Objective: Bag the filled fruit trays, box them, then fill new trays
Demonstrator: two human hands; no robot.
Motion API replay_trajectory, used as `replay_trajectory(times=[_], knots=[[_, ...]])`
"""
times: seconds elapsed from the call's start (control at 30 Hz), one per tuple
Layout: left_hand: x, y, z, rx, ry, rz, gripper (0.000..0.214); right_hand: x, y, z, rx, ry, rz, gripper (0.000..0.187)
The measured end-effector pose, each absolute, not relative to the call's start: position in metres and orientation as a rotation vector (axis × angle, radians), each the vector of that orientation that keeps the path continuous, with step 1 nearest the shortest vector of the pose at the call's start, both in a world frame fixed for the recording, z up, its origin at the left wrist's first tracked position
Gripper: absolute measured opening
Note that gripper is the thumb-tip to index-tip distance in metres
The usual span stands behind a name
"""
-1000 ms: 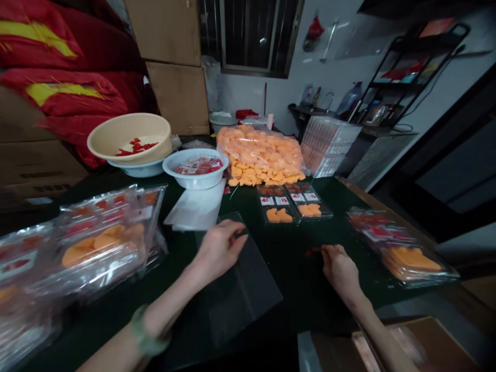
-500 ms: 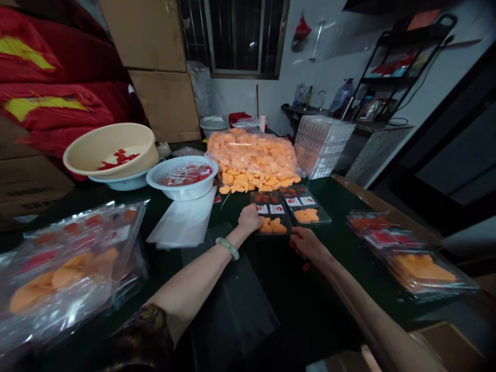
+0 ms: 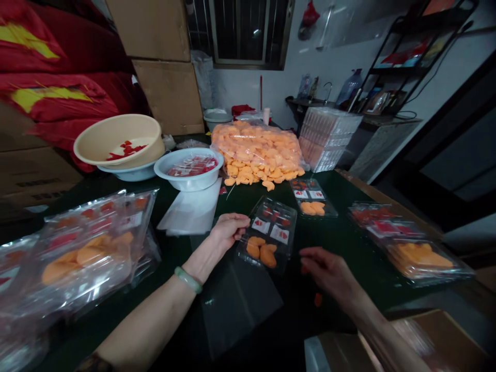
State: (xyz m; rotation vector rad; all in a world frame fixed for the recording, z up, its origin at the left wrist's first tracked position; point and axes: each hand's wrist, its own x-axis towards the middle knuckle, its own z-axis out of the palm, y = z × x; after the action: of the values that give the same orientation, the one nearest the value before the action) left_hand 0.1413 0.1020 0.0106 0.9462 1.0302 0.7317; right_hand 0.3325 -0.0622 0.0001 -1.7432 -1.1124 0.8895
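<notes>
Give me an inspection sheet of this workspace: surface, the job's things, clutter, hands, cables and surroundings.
surface: dark green table top, with a loose orange piece on it
job's things: tilted clear plastic tray with orange pieces and red-and-white labels; second tray lying flat
clutter: large clear bag of orange pieces; sealed packs; white bowl of red packets; beige basin with red pieces
grippers: left hand has its fingers at the tray's edge; right hand is beside the tray, nothing visible in it
cables: black cable on the right wall
surroundings: stacked cardboard boxes, red sacks, black wire shelf
</notes>
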Motion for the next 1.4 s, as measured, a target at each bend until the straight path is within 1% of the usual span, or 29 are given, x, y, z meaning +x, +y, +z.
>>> replay_trajectory(times=[0.07, 0.13, 0.23, 0.33, 0.4, 0.47, 0.57, 0.67, 0.83, 0.93, 1.03, 1.13, 1.3, 1.4], knots=[[0.135, 0.107, 0.013, 0.802, 0.93, 0.796, 0.012, 0.344, -0.041, 0.001, -1.696, -0.997, 0.688, 0.032], [0.13, 0.11, 0.014, 0.685, 0.852, 0.859, 0.011, 0.353, -0.013, -0.003, -1.677, -1.01, 0.462, 0.033], [0.123, 0.111, 0.013, 0.572, 0.775, 0.914, 0.01, 0.36, 0.027, -0.014, -1.868, -1.251, 0.135, 0.024], [0.118, 0.111, 0.012, 0.523, 0.727, 0.942, 0.008, 0.361, 0.052, -0.022, -2.012, -1.509, -0.02, 0.015], [0.116, 0.112, 0.012, 0.51, 0.706, 0.949, 0.008, 0.362, 0.056, -0.024, -1.992, -1.605, -0.01, 0.015], [0.115, 0.113, 0.011, 0.502, 0.689, 0.952, 0.008, 0.366, 0.053, -0.024, -1.984, -1.656, -0.01, 0.019], [0.115, 0.116, 0.01, 0.483, 0.659, 0.963, 0.009, 0.375, 0.042, -0.023, -2.038, -1.612, -0.027, 0.025], [0.118, 0.118, 0.006, 0.465, 0.631, 0.969, 0.009, 0.381, 0.034, -0.022, -2.139, -1.539, -0.031, 0.027], [0.126, 0.117, 0.0, 0.47, 0.615, 0.955, 0.008, 0.376, 0.043, -0.013, -2.255, -1.616, 0.047, 0.024], [0.126, 0.118, -0.002, 0.493, 0.623, 0.957, 0.007, 0.368, 0.061, -0.006, -2.376, -1.628, 0.102, 0.019], [0.124, 0.119, -0.002, 0.54, 0.641, 0.966, 0.01, 0.362, 0.079, 0.0, -2.484, -1.592, 0.154, 0.013], [0.124, 0.118, -0.001, 0.624, 0.678, 0.964, 0.016, 0.363, 0.084, 0.005, -2.496, -1.575, 0.221, 0.014], [0.135, 0.107, -0.004, 0.863, 0.809, 0.913, 0.025, 0.387, 0.049, 0.015, -2.462, -1.513, 0.3, 0.019], [0.145, 0.1, -0.011, 1.059, 0.937, 0.857, 0.024, 0.407, 0.01, 0.017, -2.564, -1.409, 0.302, 0.018]])
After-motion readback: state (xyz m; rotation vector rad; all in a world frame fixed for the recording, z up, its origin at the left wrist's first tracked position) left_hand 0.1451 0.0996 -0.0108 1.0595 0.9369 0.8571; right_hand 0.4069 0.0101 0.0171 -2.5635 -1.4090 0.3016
